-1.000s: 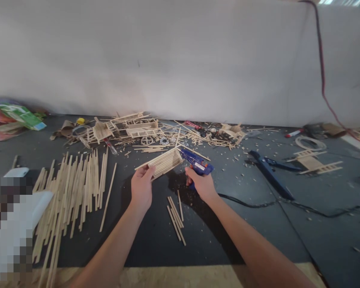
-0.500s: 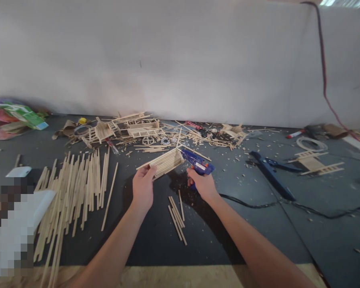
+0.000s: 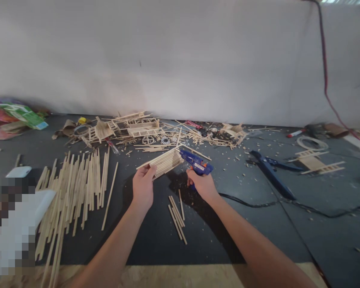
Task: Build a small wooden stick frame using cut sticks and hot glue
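Observation:
Between thumb and fingers, my left hand (image 3: 143, 187) grips a small panel of wooden sticks (image 3: 168, 163) by its near left end, holding it tilted above the dark work surface. My right hand (image 3: 202, 183) is wrapped round the handle of a blue glue gun (image 3: 198, 162). Its nozzle points left at the panel's upper right corner; whether it touches cannot be made out. A few short sticks (image 3: 176, 218) lie below, between my forearms. The black cord (image 3: 249, 205) runs off to the right from the gun.
Many long sticks (image 3: 75, 192) lie spread at left. Stick-built pieces (image 3: 144, 128) and scraps pile along the white wall (image 3: 180, 60). At right are a dark blue cutting tool (image 3: 273, 178), a stick frame (image 3: 313, 162) and a coil of clear tubing (image 3: 312, 143).
The glue gun's nozzle has shifted very slightly left along the panel's corner. My left hand and the panel stay almost still.

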Demonstrator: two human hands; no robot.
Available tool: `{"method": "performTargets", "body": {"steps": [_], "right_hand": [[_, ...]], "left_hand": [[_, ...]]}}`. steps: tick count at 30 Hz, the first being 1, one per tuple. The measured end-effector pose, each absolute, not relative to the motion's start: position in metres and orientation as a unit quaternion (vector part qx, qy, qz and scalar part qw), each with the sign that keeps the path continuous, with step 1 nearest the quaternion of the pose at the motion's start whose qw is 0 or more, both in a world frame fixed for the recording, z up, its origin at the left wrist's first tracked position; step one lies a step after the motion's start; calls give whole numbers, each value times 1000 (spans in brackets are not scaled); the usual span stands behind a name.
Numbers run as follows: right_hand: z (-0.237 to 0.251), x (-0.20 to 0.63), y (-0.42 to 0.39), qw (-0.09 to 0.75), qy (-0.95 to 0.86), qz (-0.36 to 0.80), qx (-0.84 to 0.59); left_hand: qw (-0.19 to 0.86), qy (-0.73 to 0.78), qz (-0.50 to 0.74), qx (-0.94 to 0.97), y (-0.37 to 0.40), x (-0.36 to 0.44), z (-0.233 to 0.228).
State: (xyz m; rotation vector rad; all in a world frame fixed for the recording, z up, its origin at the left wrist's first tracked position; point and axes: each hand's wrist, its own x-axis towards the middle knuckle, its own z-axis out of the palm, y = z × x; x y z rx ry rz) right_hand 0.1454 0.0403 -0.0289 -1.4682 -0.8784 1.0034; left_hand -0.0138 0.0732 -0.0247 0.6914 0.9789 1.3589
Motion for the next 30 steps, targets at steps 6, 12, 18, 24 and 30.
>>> {"method": "performTargets", "body": {"steps": [6,12,18,24,30], "right_hand": [[-29,145,39,534,-380,416,-630],[-27,144,39,526,-388,409,-637],[-23,144,37,505,-401,401,-651],[-21,143,37,485,-417,396,-659],[-22,144,37,472,-431,399,-658]], "left_hand": [[613,428,590,304,73,-14,-26],[612,427,592,304,74,-14,-28],[604,422,596,320,74,-13,-29],[609,411,601,316,74,-12,-30],[604,417,598,323,74,-14,-34]]}}
